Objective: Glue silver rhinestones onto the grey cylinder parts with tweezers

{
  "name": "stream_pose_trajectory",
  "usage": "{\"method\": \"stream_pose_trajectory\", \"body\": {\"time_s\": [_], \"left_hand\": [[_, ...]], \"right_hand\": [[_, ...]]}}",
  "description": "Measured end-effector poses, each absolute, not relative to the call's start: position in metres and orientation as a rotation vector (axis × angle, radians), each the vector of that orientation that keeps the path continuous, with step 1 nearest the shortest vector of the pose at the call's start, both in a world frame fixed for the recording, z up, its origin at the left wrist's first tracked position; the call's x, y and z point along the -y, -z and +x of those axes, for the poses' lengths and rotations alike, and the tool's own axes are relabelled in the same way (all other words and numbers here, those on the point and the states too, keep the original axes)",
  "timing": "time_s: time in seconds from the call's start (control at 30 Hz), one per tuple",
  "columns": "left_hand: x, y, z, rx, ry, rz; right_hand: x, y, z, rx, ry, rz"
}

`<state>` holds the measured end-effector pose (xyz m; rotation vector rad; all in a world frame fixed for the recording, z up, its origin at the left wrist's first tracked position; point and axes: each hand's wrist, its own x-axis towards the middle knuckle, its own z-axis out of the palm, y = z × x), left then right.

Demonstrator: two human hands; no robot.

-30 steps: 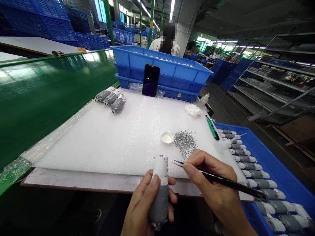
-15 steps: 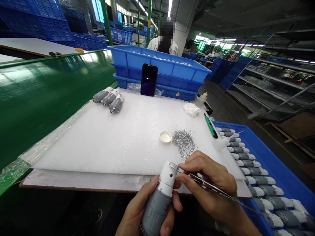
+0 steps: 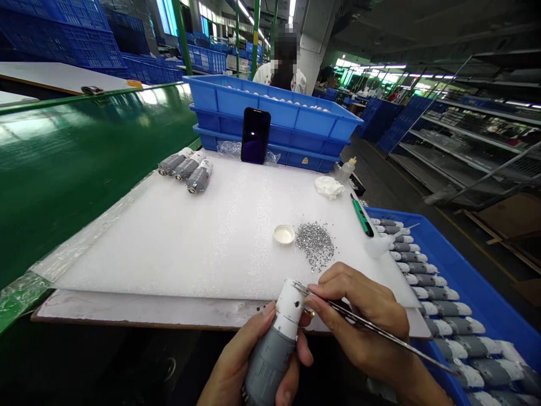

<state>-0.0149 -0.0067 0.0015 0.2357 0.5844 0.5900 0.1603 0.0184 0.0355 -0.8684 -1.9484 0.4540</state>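
My left hand (image 3: 228, 361) grips a gray-and-white cylinder (image 3: 268, 355), tilted at the near edge of the foam (image 3: 169, 242), while my right hand (image 3: 359, 316) pinches tweezers (image 3: 401, 345) with their tips at its white end; whether they hold anything is too small to tell. Three more cylinders (image 3: 190, 172) lie on the far foam, rows fill the blue tray (image 3: 460, 254), and a heap of silver grains (image 3: 315, 245) remains. Since the last frame, my hands have barely shifted, and the cylinder leans the same way.
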Motion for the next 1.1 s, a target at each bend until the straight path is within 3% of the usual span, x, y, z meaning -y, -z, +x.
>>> {"method": "stream_pose_trajectory", "body": {"time_s": [0.53,1.1], "left_hand": [[0.011,-0.002,-0.014,-0.731,-0.646,0.272],[0.012,-0.010,-0.012,-0.748,-0.662,0.181]], "right_hand": [[-0.016,-0.016,0.154,1.927,-0.225,-0.868],[-0.021,-0.016,0.159,1.879,-0.374,-0.858]]}}
